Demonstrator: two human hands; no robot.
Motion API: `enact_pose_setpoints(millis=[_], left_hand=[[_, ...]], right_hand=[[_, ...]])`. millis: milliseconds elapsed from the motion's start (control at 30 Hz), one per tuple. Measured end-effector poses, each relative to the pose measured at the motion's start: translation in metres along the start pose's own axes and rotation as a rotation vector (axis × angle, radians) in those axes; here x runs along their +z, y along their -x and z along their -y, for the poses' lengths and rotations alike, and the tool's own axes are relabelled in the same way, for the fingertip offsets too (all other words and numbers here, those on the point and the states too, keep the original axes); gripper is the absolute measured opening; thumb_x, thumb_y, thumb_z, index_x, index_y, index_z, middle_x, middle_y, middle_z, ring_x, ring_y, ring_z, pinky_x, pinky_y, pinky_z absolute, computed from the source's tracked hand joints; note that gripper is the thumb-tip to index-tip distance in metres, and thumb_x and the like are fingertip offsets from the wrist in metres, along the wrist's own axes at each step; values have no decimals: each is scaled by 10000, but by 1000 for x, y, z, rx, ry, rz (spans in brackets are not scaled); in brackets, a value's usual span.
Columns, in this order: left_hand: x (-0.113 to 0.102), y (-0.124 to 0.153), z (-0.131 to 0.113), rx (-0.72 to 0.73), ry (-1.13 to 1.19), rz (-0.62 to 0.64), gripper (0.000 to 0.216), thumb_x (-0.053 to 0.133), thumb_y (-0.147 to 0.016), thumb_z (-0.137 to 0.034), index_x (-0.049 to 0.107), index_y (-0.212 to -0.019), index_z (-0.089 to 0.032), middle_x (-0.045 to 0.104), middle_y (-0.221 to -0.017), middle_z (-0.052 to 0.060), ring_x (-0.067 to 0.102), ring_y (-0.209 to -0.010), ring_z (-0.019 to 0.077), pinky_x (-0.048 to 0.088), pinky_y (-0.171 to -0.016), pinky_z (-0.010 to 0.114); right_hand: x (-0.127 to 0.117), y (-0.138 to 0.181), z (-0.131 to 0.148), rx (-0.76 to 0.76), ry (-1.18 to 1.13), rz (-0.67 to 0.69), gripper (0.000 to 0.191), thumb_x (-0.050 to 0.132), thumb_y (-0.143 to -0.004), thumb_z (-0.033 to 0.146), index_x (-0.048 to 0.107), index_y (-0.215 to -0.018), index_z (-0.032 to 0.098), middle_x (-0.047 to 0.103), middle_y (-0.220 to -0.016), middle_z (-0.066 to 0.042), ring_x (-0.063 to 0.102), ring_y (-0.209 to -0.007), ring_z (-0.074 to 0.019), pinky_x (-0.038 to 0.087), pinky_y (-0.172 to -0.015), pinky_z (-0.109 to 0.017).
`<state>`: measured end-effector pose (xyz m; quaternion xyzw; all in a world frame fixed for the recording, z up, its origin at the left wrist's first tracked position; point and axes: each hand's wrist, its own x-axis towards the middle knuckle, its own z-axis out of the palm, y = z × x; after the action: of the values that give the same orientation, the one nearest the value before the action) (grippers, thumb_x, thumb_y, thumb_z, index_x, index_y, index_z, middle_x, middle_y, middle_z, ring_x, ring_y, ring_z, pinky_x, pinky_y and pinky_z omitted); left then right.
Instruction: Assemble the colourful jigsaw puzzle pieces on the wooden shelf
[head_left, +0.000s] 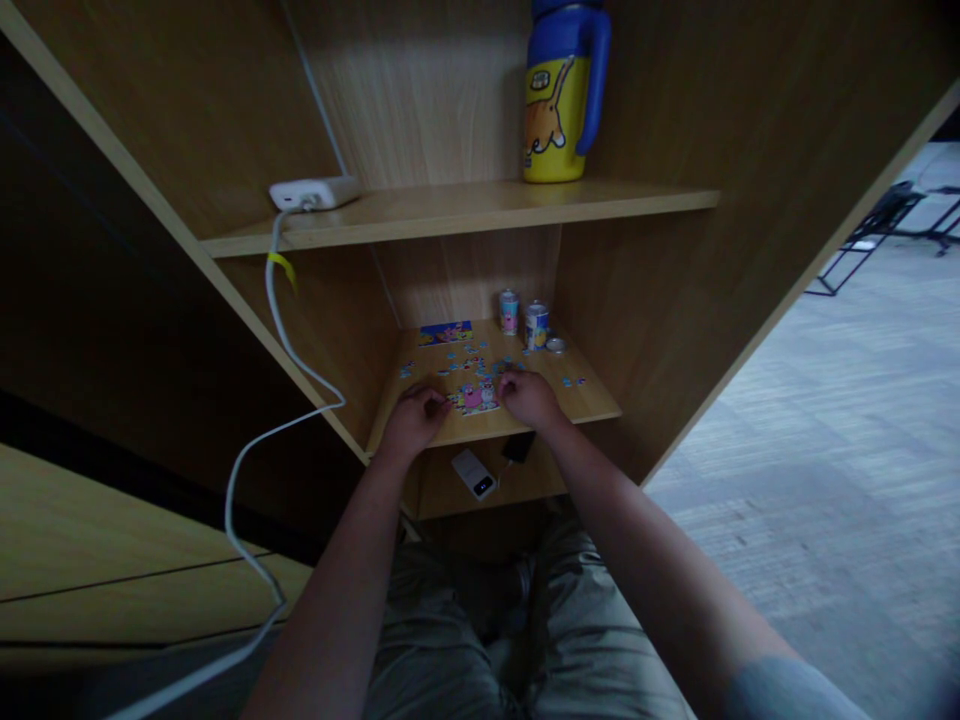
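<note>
A partly joined jigsaw puzzle (475,397) with pink and white cartoon figures lies near the front edge of the lower shelf. At its left edge, the fingers of my left hand (414,422) are pinched together, their tips touching or very close to the border pieces. My right hand (531,398) is curled closed at the upper right side of the puzzle. Whatever its fingertips hold is too small to make out. Loose puzzle pieces (474,362) are scattered behind the joined part. A blue picture card (445,333) with cartoon figures lies farther back.
Two small printed cans (509,312) stand at the back right, with a round lid (555,346) beside them. The upper shelf (450,212) holds a yellow-blue bottle (556,110) and a white charger (315,192) whose cable (251,440) hangs left. A power bank (474,474) lies below.
</note>
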<state>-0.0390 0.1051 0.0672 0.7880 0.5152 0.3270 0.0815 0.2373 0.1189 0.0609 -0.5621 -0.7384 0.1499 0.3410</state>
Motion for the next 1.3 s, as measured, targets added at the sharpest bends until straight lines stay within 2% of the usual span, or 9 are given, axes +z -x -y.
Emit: enact_pose_setpoints(millis=[233,633,1033,1300], left_hand=[[1,0,0,-10,-4,-17,148,712,-973,-373,730,-892,-251,775,-1013,78,729,-1037,288,587,-1006,450],[1,0,-1,-3,-6,-15,163,711,-979,-380,728,-888,-246,763,-991,81,724,-1035,290,581,-1008,462],[1,0,0,-1,3,-8,155,702,-988,-381,724,-906,-252,775,-1018,75,728,-1046,281,578,-1006,448],[0,0,0,-16,24,-8,127,727,-972,-358,723,-907,-249,785,-1023,74,736,-1047,277,588,-1008,444]], right_hand=[[0,0,-1,-15,-14,-2,250,616,-900,84,795,-845,250,830,-944,-10,742,-928,-193,508,-850,-258],[-1,0,0,-10,-16,-5,234,622,-911,94,788,-843,245,823,-923,-8,739,-905,-190,481,-783,-258],[1,0,-2,-5,8,2,234,624,-927,124,812,-868,249,833,-955,-20,741,-918,-199,509,-833,-266],[-2,1,2,-1,-7,-8,259,608,-919,83,788,-834,247,828,-933,-4,745,-910,-186,500,-807,-252]])
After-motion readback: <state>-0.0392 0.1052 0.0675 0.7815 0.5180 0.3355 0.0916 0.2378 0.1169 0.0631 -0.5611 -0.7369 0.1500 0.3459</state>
